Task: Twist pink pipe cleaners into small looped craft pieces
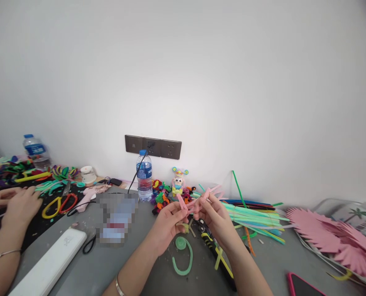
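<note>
Pinched in the fingers of my left hand (167,226) and my right hand (216,218) are bent pink pipe cleaners (183,203), held up above the grey table. Several pink ends stick out past my right fingertips. Below my hands lies a green pipe cleaner (191,259), coiled at one end. Beside it, partly under my right forearm, are pliers (208,239) with black-and-yellow handles. A short yellow-green strip (218,258) crosses them. Just behind my hands stands a small colourful figure (178,183) with googly eyes. Right of my hands is a bundle of pipe cleaners (253,216), mostly pale green.
A co-worker's hands (19,205) work at the left, near scissors (59,205) and a pink glue gun (90,194). A water bottle (144,176) stands by the wall sockets. A long white box (53,263), pink pleated paper (340,242) and a phone (303,285) lie around.
</note>
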The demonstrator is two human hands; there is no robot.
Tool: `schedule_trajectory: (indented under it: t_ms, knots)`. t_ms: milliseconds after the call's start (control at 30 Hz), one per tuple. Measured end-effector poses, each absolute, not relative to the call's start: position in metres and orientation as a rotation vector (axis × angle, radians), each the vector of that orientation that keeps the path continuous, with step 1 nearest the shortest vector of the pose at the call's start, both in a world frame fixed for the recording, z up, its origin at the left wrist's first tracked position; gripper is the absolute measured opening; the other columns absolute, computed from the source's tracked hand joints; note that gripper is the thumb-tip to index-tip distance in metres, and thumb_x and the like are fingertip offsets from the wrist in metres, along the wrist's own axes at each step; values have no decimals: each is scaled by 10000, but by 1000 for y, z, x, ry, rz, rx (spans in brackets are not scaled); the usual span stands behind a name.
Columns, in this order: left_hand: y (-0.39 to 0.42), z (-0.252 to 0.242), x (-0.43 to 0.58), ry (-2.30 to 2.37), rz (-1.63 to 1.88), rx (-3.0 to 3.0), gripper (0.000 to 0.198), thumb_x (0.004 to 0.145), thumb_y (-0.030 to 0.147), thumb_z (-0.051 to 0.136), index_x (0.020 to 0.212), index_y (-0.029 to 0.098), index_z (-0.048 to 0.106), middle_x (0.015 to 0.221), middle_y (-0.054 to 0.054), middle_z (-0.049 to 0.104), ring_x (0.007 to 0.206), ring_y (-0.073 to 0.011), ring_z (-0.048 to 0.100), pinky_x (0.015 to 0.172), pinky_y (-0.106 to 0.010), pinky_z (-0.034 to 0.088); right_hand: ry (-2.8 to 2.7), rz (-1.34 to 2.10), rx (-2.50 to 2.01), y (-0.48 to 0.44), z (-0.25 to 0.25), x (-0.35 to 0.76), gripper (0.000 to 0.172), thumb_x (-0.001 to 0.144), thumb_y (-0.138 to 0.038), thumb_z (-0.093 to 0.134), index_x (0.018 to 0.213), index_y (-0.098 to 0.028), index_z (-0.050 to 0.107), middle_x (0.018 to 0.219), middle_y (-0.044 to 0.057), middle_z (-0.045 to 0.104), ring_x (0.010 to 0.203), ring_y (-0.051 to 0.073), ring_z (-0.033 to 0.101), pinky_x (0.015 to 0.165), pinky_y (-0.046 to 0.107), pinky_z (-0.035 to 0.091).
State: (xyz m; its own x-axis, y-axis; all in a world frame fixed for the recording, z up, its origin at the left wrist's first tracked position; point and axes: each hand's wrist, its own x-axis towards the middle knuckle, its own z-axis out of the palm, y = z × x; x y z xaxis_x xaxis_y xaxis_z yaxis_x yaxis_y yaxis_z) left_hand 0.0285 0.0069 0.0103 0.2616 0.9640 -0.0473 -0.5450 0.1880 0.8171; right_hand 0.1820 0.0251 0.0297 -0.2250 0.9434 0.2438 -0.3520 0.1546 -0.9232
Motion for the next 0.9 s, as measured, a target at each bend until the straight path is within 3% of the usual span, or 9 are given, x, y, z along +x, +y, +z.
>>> schedule_trajectory:
  t_ms: [133, 400, 567, 733, 900]
  knots:
    - [6, 13, 27, 632, 1148, 790, 237, 715, 350, 785, 815, 156, 692, 613, 22, 539, 521, -60, 429, 470, -177, 339, -1244, 1410, -653, 25, 29, 183, 307, 822, -448, 660, 734, -206, 493, 627, -24, 584, 528, 107, 542, 530, 223, 466]
    - [4, 15, 26, 595, 1066, 745, 229, 647, 317, 837, 741, 152, 708, 606, -14, 601, 556, -90, 496, 510, -211, 357, -1195, 1394, -632, 25, 32, 187, 277, 833, -416, 659, 744, -190, 528, 644, -13, 590, 522, 101, 544, 521, 221, 462]
    - [6, 13, 26, 629, 1073, 746, 300, 637, 315, 843, 859, 137, 749, 591, -9, 601, 542, -82, 482, 502, -205, 353, -1173, 1401, -624, 25, 32, 187, 286, 816, -423, 677, 731, -188, 537, 647, -12, 592, 515, 100, 545, 521, 223, 470]
    - [9, 8, 28, 732, 1125, 782, 283, 617, 353, 846, 673, 108, 718, 588, -10, 596, 534, -72, 489, 508, -198, 370, -1173, 1377, -613, 27, 28, 187, 279, 814, -413, 683, 739, -187, 537, 650, -18, 596, 519, 95, 550, 523, 209, 470]
    - [9, 7, 27, 802, 1129, 931, 299, 659, 384, 807, 659, 106, 697, 625, -16, 593, 572, -87, 503, 520, -200, 392, -1261, 1353, -619, 26, 28, 187, 272, 849, -402, 649, 734, -194, 516, 604, -30, 585, 506, 95, 542, 512, 203, 457]
